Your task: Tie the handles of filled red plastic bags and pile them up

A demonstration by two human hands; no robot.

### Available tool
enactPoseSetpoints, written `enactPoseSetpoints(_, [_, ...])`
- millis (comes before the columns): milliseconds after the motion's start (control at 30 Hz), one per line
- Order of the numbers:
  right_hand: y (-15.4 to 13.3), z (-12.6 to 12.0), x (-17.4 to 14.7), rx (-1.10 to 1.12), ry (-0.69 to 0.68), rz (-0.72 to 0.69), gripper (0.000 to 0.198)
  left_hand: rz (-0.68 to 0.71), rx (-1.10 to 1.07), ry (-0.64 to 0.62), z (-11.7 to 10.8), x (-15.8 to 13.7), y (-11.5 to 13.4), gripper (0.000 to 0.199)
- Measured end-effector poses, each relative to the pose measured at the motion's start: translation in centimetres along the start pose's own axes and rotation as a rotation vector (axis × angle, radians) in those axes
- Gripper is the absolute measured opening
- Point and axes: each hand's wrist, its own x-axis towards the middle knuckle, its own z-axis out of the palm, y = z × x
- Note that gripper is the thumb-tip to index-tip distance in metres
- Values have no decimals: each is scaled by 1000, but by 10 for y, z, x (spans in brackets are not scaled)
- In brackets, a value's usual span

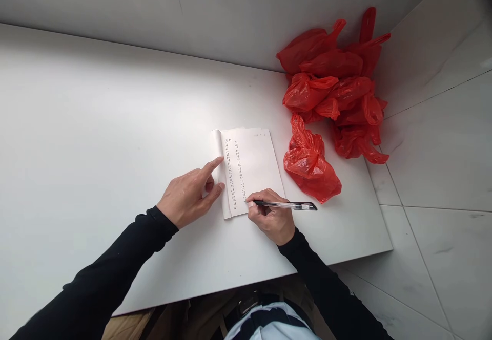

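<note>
A notebook lies on the white table, its left leaf folded back. Two handwritten columns of figures run down the page. My right hand grips a pen with a clear barrel and dark ends, its tip at the bottom of the second column. My left hand rests at the notebook's left edge, index finger and thumb spread apart against the folded leaf, holding nothing. Just right of the notebook sits a tied red plastic bag; what is inside cannot be made out.
Several more red plastic bags are heaped at the table's back right corner, against the wall. The white table extends to the left. Its front edge runs close to my body, and a tiled surface lies to the right.
</note>
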Motion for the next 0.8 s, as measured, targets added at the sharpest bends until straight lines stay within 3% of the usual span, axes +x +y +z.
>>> enactPoseSetpoints(800, [-1,-3,2,-23,-9,-25,16,12,-15,3,0,1,0,57])
